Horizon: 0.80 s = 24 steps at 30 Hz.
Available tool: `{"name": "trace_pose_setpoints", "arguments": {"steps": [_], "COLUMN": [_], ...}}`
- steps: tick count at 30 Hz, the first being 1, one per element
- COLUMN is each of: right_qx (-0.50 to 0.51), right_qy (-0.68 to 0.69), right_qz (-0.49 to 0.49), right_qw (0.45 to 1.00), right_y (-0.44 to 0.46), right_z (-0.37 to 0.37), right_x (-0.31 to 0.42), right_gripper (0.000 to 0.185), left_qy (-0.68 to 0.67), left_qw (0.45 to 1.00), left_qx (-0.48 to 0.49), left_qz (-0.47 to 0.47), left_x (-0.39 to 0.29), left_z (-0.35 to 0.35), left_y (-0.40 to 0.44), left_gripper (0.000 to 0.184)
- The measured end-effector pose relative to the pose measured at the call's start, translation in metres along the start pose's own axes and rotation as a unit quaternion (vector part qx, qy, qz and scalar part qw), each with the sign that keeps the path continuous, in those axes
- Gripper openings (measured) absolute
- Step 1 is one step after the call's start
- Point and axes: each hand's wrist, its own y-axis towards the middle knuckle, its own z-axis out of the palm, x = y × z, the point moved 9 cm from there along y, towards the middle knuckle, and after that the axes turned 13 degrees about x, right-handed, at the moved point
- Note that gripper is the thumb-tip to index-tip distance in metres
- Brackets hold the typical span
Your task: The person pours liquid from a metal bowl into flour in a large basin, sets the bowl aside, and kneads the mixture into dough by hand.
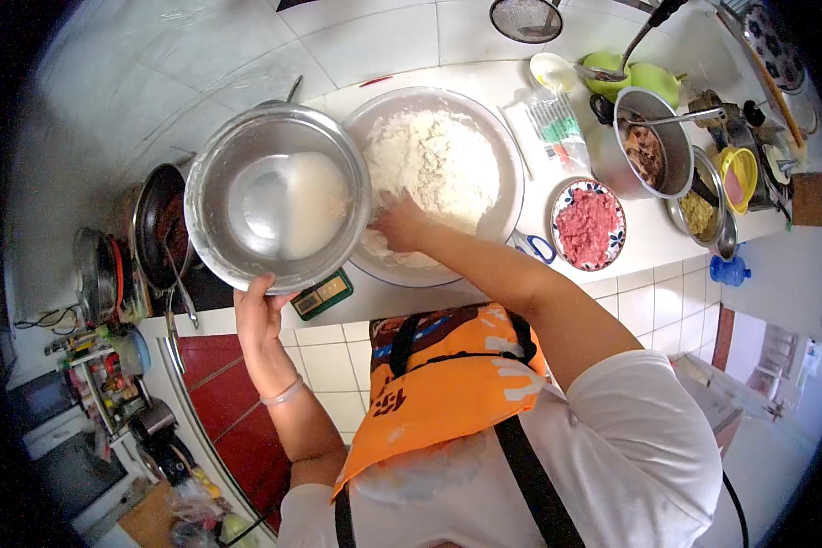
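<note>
My left hand [263,310] grips the near rim of a metal bowl [208,219], thumb at the edge. The bowl is tilted, and cloudy whitish liquid [315,205] lies toward its right side. Beside it on the counter sits a wide basin [513,196] holding crumbly white flour [434,164]. My right hand [400,224] reaches into the basin's left part. Its fingers are in the flour and mostly hidden, so their closure does not show. A kitchen scale [324,296] lies under the bowl's near edge.
Right of the basin are blue-handled scissors [541,248], a plate of minced meat [591,225], a plastic packet [555,128] and a metal pot [676,146] with a ladle. A dark pan [155,215] stands at left. Tiled wall [374,41] runs behind the counter.
</note>
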Motion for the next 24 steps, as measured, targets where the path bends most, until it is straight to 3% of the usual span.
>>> {"name": "trace_pose_setpoints", "arguments": {"steps": [2,5,7,8,10,11,13,14,17,18,22,24], "right_qx": [0.008,0.102,0.178,0.179,0.046,0.047,0.087,0.045,0.045,-0.028,-0.033,0.06], "right_qy": [-0.006,-0.072,-0.081,-0.083,-0.092,-0.092,0.073,0.097,0.193,0.238,0.317,0.243], "right_qz": [0.007,0.016,0.077,0.074,0.144,0.143,0.226,0.241,0.277,0.245,0.162,0.125], "right_qw": [1.0,0.992,0.978,0.978,0.984,0.984,0.967,0.965,0.94,0.94,0.934,0.96], "right_y": [-0.009,-0.021,-0.037,-0.047,-0.067,-0.067,-0.069,-0.062,-0.035,-0.022,-0.009,0.0], "right_z": [0.007,0.029,0.042,0.042,0.012,0.007,-0.001,0.002,0.019,0.031,0.01,0.006], "right_x": [-0.005,-0.021,-0.038,-0.043,-0.06,-0.062,-0.08,-0.084,-0.077,-0.08,-0.044,-0.013], "right_gripper": [0.043,0.047,0.048,0.048,0.049,0.049,0.049,0.052,0.062,0.06,0.053,0.045], "left_qy": [-0.014,-0.003,-0.01,-0.018,-0.023,-0.024,-0.025,-0.026,-0.016,-0.015,-0.012,-0.012], "left_qw": [1.0,1.0,1.0,1.0,1.0,1.0,1.0,0.999,1.0,1.0,1.0,1.0], "left_qx": [0.005,0.018,0.009,0.003,-0.002,-0.002,0.01,0.022,0.01,0.013,0.017,0.02], "left_qz": [0.013,0.008,0.006,0.008,-0.001,-0.011,-0.001,0.011,0.002,0.003,-0.005,-0.021], "left_x": [-0.002,-0.004,-0.001,0.0,0.002,0.004,0.003,0.001,0.002,0.001,0.004,0.008], "left_z": [0.002,0.008,0.002,0.0,-0.003,-0.004,0.0,0.002,0.001,0.002,-0.001,-0.002], "left_y": [0.001,0.001,-0.001,-0.001,-0.001,-0.001,0.0,0.0,-0.002,-0.002,0.001,0.001], "left_gripper": [0.048,0.048,0.048,0.047,0.047,0.047,0.047,0.046,0.046,0.046,0.049,0.053]}}
